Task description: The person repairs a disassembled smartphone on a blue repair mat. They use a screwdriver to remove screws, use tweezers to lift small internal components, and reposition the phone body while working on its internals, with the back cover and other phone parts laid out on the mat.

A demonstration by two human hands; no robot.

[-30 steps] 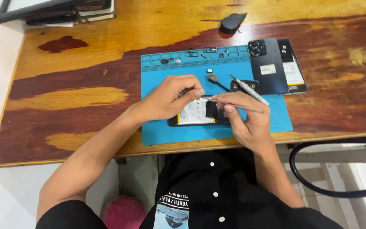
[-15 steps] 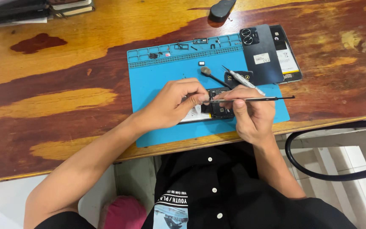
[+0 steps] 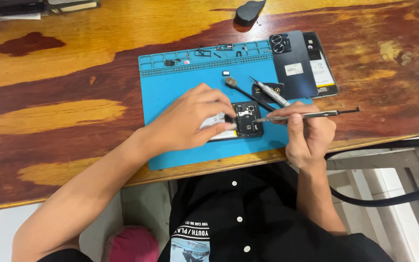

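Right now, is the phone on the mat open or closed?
Open. The phone lies on the blue mat with dark internals exposed, and its back cover lies apart at the mat's far right edge.
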